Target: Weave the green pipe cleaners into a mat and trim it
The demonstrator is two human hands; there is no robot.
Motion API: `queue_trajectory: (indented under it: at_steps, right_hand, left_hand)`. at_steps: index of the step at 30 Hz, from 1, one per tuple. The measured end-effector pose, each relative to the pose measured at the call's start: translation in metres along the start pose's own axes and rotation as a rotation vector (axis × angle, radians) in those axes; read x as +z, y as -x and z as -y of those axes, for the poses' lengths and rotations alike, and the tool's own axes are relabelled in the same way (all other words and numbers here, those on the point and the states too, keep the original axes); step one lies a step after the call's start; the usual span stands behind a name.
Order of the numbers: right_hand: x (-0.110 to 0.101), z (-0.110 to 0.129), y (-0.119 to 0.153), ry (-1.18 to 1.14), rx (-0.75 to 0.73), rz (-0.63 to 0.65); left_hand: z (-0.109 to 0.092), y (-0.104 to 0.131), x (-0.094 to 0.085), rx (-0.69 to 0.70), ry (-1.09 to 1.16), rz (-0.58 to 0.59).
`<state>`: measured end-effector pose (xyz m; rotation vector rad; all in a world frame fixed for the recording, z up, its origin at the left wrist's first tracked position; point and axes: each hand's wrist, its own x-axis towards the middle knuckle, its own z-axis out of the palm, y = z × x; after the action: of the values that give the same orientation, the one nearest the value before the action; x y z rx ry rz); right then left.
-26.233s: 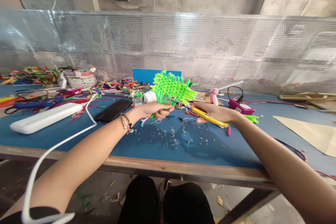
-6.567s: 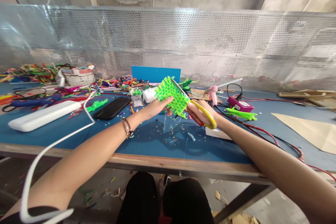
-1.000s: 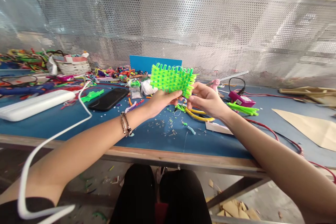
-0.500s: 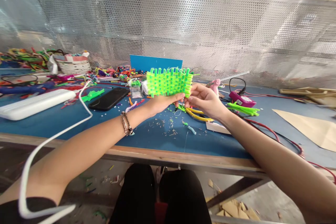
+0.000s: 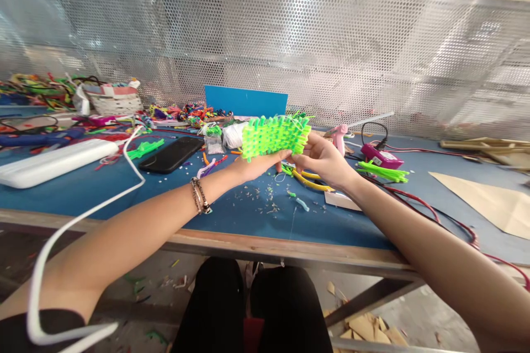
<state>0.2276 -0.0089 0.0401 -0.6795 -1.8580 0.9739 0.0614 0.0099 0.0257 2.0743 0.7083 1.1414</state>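
A bright green woven panel (image 5: 273, 137), made of fuzzy pipe cleaners, is held up above the table. My left hand (image 5: 263, 164) grips it along the lower edge, thumb in front; the other fingers are hidden behind the weave. At its right end my right hand (image 5: 321, 159) pinches the edge between thumb and fingers. Short green stubs stick up along the panel's top. Below the hands lie yellow pipe cleaners (image 5: 312, 183), small clippings (image 5: 269, 207) and a pale blue piece (image 5: 302, 204).
Left are a white power bank-like box (image 5: 58, 162) with a cable, a black phone (image 5: 171, 154) and green pipe cleaners (image 5: 146, 148). Right are a pink glue gun (image 5: 340, 137), a purple box (image 5: 381, 156), green stems (image 5: 384, 171) and brown paper (image 5: 484, 201). A perforated metal screen (image 5: 265, 38) stands behind.
The green panel has shifted slightly right and down, and its top now tips away, so it looks shorter. Both hands keep their hold.
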Motion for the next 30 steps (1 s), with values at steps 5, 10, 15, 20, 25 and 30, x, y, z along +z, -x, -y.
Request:
queue_trajectory:
  at_steps: [5,10,15,20,25,30]
  right_hand:
    - [0.006,0.003,0.0,0.031,-0.018,-0.043]
    - [0.004,0.002,0.001,0.091,-0.076,-0.056]
    - [0.002,-0.001,0.003,0.234,-0.155,-0.039]
    - [-0.008,0.004,0.002,0.096,-0.1,0.127]
    - [-0.02,0.005,-0.001,-0.062,-0.008,0.262]
    - [-0.016,0.0,-0.001,-0.103,-0.007,0.197]
  left_hand:
    - [-0.002,0.002,0.001,0.022,-0.031,0.017]
    - [-0.004,0.003,0.0,0.042,-0.007,0.029]
    - [0.001,0.0,0.002,0.022,0.093,0.07]
    - [-0.003,0.0,0.002,-0.064,0.196,0.082]
    - [-0.008,0.0,0.002,-0.094,0.372,0.102]
    - [-0.005,-0.001,0.003,-0.093,0.43,0.087]
